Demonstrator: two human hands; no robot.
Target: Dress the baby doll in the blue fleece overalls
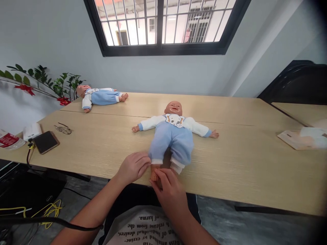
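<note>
A baby doll [174,131] in a white top and light blue trousers lies on its back on the wooden table [107,149], arms spread, feet toward me at the near edge. My left hand [133,167] pinches the white cuff of the doll's trouser leg on the left side. My right hand [170,190] has its fingers closed round that leg's bare foot [154,173]. The doll's other foot is hidden behind my right hand.
A second doll [100,96] in the same clothes lies at the far left of the table. A phone [46,142], a white power bank [32,131], glasses [62,129] and a plant [43,81] are at the left. Papers [301,137] lie at the right, a black chair [296,81] behind.
</note>
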